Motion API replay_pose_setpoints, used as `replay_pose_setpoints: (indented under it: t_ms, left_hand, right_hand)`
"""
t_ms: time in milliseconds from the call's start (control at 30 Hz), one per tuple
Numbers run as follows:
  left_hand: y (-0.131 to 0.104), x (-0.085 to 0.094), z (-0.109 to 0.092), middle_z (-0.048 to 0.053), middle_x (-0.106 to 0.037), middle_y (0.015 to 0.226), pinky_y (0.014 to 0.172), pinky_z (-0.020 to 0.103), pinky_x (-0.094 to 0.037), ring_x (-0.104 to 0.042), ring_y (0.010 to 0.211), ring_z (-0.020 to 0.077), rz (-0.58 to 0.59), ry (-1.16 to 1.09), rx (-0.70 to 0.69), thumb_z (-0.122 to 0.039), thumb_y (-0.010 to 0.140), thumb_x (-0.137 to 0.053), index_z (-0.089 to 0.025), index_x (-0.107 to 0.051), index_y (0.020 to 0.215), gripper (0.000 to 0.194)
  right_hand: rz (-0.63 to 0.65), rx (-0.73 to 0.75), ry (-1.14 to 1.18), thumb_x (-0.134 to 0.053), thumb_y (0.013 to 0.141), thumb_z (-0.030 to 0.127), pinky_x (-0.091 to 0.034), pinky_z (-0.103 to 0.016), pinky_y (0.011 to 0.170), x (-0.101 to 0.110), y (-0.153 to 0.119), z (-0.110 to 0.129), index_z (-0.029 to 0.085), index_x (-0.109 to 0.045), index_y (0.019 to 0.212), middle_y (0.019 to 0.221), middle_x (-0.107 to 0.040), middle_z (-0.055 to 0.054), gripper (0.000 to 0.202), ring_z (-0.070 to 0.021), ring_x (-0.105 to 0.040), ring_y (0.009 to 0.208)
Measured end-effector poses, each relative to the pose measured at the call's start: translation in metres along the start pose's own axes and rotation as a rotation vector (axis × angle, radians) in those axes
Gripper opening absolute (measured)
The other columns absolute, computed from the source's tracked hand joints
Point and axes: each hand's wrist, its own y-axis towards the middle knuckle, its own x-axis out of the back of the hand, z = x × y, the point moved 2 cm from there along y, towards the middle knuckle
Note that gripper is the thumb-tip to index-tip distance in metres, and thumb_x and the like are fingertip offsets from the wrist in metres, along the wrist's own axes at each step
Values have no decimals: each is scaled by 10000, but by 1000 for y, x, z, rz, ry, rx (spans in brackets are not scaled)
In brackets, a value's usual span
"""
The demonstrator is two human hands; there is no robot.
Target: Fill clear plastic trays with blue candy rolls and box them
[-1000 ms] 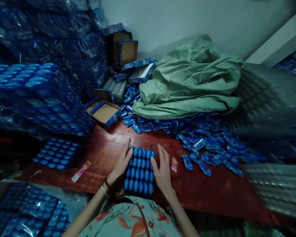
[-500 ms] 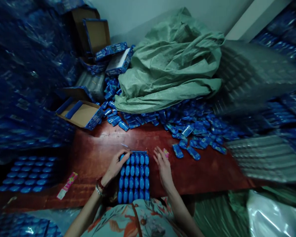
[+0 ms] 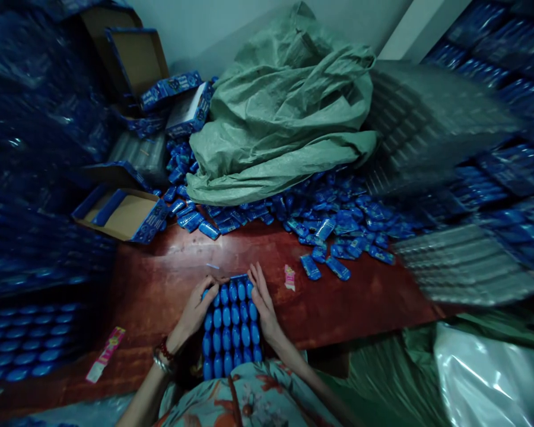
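Observation:
A tray of blue oval pieces [image 3: 231, 326] in rows lies at the table's front edge against the patterned clothing. My left hand [image 3: 198, 308] grips its upper left corner, thumb over the top pieces and a beaded bracelet at the wrist. At the upper right corner, my right hand [image 3: 264, 299] lies along the tray's side with its fingers stretched out and touching it. A small pink wrapper [image 3: 289, 277] rests right of my right hand. Another pink strip [image 3: 105, 354] lies on the table to the left.
Loose blue packets [image 3: 338, 225] are heaped behind, partly under a green sheet [image 3: 285, 112]. An open blue box [image 3: 129, 213] stands at the left. Clear plastic trays [image 3: 467, 267] are stacked at the right. Another blue-piece tray [image 3: 26, 338] is at far left.
My right hand has moved left from beside the pink wrapper onto the tray's right side. The tray is now slightly tilted. The whole view has shifted.

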Motion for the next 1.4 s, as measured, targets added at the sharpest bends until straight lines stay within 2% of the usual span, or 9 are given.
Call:
replay_pose_setpoints:
  t_ms: [200, 300, 467, 600, 767, 967, 1133, 1233, 1400]
  left_hand:
    - [-8, 0, 8, 76, -456, 1327, 1096, 400, -232, -367, 1273, 223, -309, 78, -23, -436, 855, -468, -204, -612, 1087, 358]
    - [-10, 0, 4, 85, -482, 1335, 1079, 382, -272, -410, 1255, 214, -277, -33, 97, -449, 839, -495, -194, -478, 1278, 508]
    - [4, 8, -10, 79, -603, 1213, 1022, 395, -330, -505, 1164, 268, -245, 85, 259, -512, 822, -472, -179, -616, 1126, 473]
    - [16, 8, -10, 68, -673, 1064, 942, 369, -382, -578, 1027, 259, -173, 258, 213, -430, 837, -460, -204, -656, 1038, 361]
    - [16, -1, 1, 117, -653, 880, 834, 388, -413, -571, 872, 249, -224, 507, 188, -328, 878, -315, -136, -655, 828, 393]
    - [21, 0, 6, 73, -626, 769, 846, 386, -419, -560, 801, 214, -287, 432, 184, -383, 869, -311, -165, -611, 701, 407]
    - [6, 1, 15, 81, -623, 1140, 1027, 405, -340, -518, 1128, 239, -308, -56, 191, -530, 862, -308, -158, -595, 1091, 523]
    - [-24, -10, 19, 37, -375, 1432, 1097, 361, -270, -314, 1330, 212, -415, -164, 203, -538, 886, -274, -228, -344, 1366, 575]
    - [-45, -25, 15, -27, -74, 1532, 1147, 354, -89, -85, 1397, 177, -348, -109, 248, -521, 876, -393, -303, -58, 1445, 695]
  right_hand:
    - [73, 140, -248, -540, 844, 409, -281, -365, 1074, 1, 16, 12, 265, -596, 1169, 1263, -547, -23, 360, -201, -444, 1219]
    - [115, 135, -343, -529, 851, 402, -318, -364, 1041, -2, 23, 24, 274, -563, 1212, 1259, -548, -19, 384, -201, -466, 1188]
    - [241, 130, -532, -413, 904, 429, -387, -343, 949, -15, 44, 40, 263, -652, 1098, 1091, -633, -28, 350, -187, -553, 1035]
    - [322, 90, -631, -352, 922, 426, -338, -387, 974, -19, 53, 36, 287, -649, 1098, 1045, -643, -23, 373, -198, -535, 1038]
    - [220, 62, -721, -311, 935, 416, -305, -402, 968, -20, 45, 24, 318, -630, 1104, 1004, -619, -14, 374, -190, -520, 996]
    - [200, 75, -748, -310, 939, 424, -334, -400, 942, -23, 48, 21, 288, -661, 1033, 942, -618, -24, 388, -189, -530, 960]
    - [180, 118, -539, -367, 917, 454, -268, -390, 1068, -16, 31, 29, 291, -489, 1282, 1293, -495, -31, 417, -186, -408, 1232]
    - [135, 107, -456, -408, 908, 425, -174, -379, 1128, -10, 0, 27, 321, -299, 1401, 1466, -293, 13, 515, -173, -207, 1365]
    - [51, 19, -429, -386, 919, 411, -114, -399, 1145, -12, -23, 11, 315, -118, 1445, 1520, -138, 37, 598, -166, -97, 1393]
